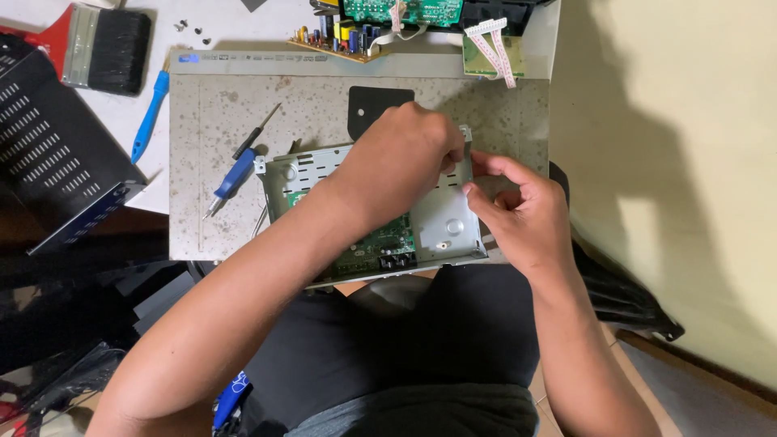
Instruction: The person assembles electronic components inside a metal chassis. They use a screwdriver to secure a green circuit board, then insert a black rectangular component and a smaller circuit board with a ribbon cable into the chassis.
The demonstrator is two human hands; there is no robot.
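A grey metal chassis tray (441,222) lies on a stained grey panel (324,113), with a green circuit board (380,243) inside it near the front edge. My left hand (405,154) reaches over the tray, fingers curled at its far right corner. Whatever it pinches there is hidden. My right hand (522,214) rests at the tray's right edge, thumb and fingertips pressed on the metal. A blue-handled screwdriver (236,174) lies on the panel left of the tray.
A black vented metal cover (48,154) sits at the left. A wide paintbrush (105,44) and a blue tool (150,113) lie beyond it. Circuit boards (401,12) and a ribbon cable (494,48) are at the top. Loose screws (190,28) lie nearby.
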